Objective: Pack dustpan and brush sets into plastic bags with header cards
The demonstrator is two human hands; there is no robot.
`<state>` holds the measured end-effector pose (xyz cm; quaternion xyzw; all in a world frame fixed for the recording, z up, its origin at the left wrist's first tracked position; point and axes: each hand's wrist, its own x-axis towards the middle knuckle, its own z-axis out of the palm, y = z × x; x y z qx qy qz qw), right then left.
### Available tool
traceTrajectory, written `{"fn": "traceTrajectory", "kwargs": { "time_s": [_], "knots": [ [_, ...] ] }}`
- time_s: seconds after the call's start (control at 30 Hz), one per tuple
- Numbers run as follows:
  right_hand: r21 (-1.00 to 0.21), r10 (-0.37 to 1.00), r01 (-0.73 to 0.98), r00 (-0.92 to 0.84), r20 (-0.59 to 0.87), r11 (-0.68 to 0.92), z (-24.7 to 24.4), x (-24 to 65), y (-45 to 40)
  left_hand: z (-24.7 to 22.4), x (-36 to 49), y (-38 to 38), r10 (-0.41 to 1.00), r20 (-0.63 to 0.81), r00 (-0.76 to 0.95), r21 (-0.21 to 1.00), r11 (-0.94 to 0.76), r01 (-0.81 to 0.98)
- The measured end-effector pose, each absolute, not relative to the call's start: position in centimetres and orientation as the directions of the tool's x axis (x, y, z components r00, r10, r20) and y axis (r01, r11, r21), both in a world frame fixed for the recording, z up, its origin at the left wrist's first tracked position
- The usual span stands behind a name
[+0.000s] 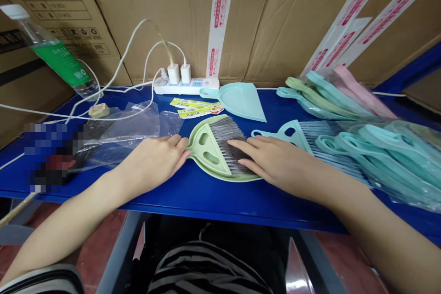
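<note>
A pale green dustpan (203, 168) lies on the blue table, with a matching hand brush (217, 154) nested on it, its grey bristles fanned to the right. My left hand (165, 154) is closed around the handle end of the pair, hiding most of it. Over the bristles lies my right hand (268, 156), index finger and thumb stretched out and apart, the other fingers partly hidden. Just behind that hand rests a light blue brush (292, 133) with blue bristles. Further back sits a light blue dustpan (243, 98), beside yellow-green printed labels (196, 109).
At right are bagged blue brushes (386, 156) and stacked coloured dustpans (330, 96). Clear plastic bags (134, 121) lie left, near a tilted bottle (60, 59). A power strip (203, 84) with chargers and white cables stands against cardboard boxes (179, 4).
</note>
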<state>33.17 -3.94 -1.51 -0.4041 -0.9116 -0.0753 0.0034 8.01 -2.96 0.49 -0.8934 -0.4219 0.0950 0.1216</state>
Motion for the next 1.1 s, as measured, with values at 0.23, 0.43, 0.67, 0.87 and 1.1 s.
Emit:
{"fn": "traceTrajectory", "kwargs": {
  "time_s": [0.23, 0.43, 0.67, 0.87, 1.1],
  "knots": [
    [0.11, 0.732, 0.735, -0.677, 0.071, 0.669, -1.37, 33.16, -3.8, 0.48, 7.83, -2.89, 0.775, -0.056, 0.63, -0.294, -0.616, 0.731],
    [0.095, 0.714, 0.72, -0.694, 0.091, 0.688, -1.34, 33.32, -3.47, 0.56, 7.75, -2.82, 0.77, -0.065, 0.635, -0.282, -0.625, 0.728],
    [0.089, 0.661, 0.681, -0.729, 0.178, 0.726, -0.78, 32.92, -3.49, 0.65, 7.83, -2.86, 0.771, -0.071, 0.633, -0.271, -0.626, 0.732],
    [0.051, 0.651, 0.667, -0.738, 0.177, 0.743, -0.79, 32.91, -3.71, 0.69, 7.88, -2.81, 0.773, -0.076, 0.629, -0.263, -0.624, 0.736],
    [0.065, 0.633, 0.647, -0.759, 0.15, 0.76, -0.69, 32.73, -3.68, 0.53, 7.75, -2.75, 0.764, -0.062, 0.642, -0.242, -0.636, 0.733]
  ]
}}
